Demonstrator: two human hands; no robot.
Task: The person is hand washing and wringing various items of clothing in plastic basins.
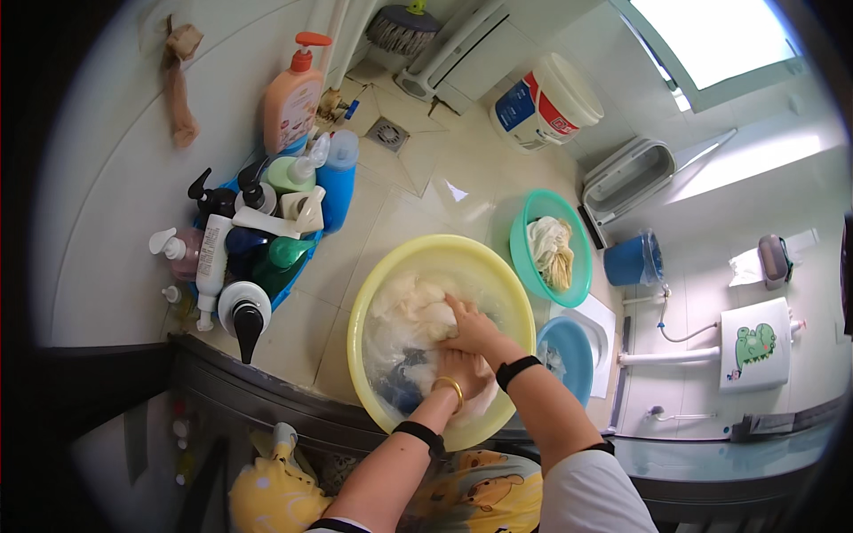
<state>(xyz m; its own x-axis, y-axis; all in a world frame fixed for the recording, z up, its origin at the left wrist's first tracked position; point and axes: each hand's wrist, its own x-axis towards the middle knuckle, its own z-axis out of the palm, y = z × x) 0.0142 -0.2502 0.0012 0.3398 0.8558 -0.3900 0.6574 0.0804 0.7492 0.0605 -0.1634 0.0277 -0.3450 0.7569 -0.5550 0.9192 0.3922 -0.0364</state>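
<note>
A yellow plastic basin [357,320] on the tiled floor holds water, with a pale cream cloth [413,310] and a dark blue cloth [402,386] in it. My left hand [464,373], with a gold bangle at the wrist, presses into pale cloth at the basin's lower right, its fingertips hidden. Just above it, my right hand [472,328] rests on the cream cloth with its fingers spread; whether it grips any cloth cannot be told.
A green basin [518,250] with white and yellowish cloths and a blue basin [580,346] stand at the right. Several pump bottles crowd a blue basket [293,283] at the left. Farther back are a white bucket [543,106] and a floor drain [388,134].
</note>
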